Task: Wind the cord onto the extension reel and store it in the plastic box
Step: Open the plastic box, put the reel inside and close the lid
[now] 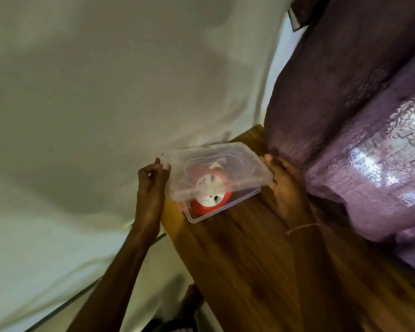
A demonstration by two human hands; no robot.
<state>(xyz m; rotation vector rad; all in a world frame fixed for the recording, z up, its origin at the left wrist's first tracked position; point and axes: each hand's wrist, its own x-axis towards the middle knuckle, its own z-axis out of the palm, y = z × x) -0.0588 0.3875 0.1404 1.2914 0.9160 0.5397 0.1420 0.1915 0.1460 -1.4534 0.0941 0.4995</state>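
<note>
A red and white extension reel (211, 200) lies inside a clear plastic box (237, 202) at the far end of a wooden table (249, 259). A clear lid (244, 159) hangs tilted over the box and covers most of it, while the near end of the box stays uncovered. My left hand (153, 178) pinches the lid's left edge with its fingertips. My right hand (283, 180) grips the lid's right edge. The cord itself cannot be made out.
A pale wall (106, 92) rises behind and left of the table. A purple patterned curtain (357, 140) hangs close on the right, touching my right hand. The table's left edge drops to a light floor, where a foot (192, 298) shows.
</note>
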